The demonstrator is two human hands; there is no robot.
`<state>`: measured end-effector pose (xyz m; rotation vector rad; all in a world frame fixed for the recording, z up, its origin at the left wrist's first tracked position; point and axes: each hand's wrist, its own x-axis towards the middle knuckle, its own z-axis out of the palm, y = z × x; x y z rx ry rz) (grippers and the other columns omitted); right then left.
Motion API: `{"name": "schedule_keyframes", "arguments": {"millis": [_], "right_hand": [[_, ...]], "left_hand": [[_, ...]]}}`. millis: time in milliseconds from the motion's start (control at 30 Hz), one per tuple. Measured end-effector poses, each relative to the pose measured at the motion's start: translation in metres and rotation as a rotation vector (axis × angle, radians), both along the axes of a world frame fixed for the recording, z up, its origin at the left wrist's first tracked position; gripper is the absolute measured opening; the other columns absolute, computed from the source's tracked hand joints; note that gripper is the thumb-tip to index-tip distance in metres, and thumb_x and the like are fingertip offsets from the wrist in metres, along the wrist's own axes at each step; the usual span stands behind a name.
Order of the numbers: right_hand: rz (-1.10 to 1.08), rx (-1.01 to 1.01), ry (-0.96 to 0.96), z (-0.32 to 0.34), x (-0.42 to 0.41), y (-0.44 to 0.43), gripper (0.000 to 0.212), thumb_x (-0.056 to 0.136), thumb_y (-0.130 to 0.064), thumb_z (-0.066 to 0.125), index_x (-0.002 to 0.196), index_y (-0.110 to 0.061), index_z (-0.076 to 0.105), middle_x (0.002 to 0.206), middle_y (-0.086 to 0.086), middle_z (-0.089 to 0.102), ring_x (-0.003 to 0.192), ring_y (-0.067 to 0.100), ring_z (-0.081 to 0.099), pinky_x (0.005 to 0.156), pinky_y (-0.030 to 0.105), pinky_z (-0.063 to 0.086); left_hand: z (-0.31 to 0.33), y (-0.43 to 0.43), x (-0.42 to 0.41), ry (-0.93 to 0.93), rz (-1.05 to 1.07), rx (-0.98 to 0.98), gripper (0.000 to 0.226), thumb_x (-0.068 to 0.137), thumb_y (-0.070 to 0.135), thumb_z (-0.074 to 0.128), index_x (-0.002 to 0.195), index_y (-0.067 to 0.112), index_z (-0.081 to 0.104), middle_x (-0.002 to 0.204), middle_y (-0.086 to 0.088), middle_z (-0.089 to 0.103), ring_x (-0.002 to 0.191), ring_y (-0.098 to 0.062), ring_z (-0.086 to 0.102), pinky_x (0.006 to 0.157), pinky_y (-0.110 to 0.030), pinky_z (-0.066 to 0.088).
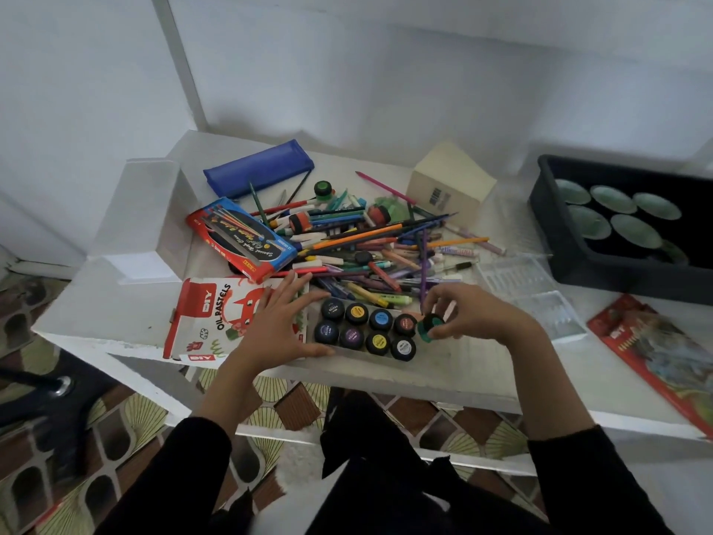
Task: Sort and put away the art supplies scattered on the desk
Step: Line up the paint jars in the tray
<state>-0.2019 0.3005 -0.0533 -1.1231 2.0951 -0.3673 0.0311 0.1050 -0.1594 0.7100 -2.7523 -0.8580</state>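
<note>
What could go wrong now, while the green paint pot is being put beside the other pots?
The right hand holds the green paint pot tilted, in a fingertip grip; it might slip and roll off the desk, whose front edge is near.
The oil pastels box by the left hand lies right at that edge; a nudge might push it off.

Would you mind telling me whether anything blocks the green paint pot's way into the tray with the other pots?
Nothing visible does. The right hand holds the green paint pot at the right end of the tray, beside the red pot; the left hand rests at its left end, clear of it.
</note>
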Motion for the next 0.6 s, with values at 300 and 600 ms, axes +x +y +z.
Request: {"name": "schedule_keyframes", "arguments": {"millis": [300,600], "right_hand": [[-0.011,-0.035,0.259,-0.023,0.014,0.004,0.036,0.066,-0.020,0.083,0.089,-0.023,0.055,0.097,0.001,0.057,0.084,0.015,0.054,0.075,0.036,0.050],[0.004,0.062,0.431,-0.025,0.030,-0.009,0.038,0.071,-0.011,0.078,0.098,-0.012,0.051,0.113,0.006,0.052,0.096,0.024,0.054,0.078,0.032,0.044]], "left_hand": [[0.001,0.000,0.001,-0.001,-0.005,-0.004,0.104,0.044,0.099,0.036,0.136,0.049,0.032,0.158,0.013,0.009,0.142,-0.002,-0.014,0.115,-0.042,-0.010],[0.001,0.000,0.000,-0.004,-0.001,-0.007,0.106,0.043,0.100,0.036,0.135,0.049,0.033,0.158,0.013,0.008,0.143,-0.003,-0.014,0.115,-0.043,-0.009]]}}
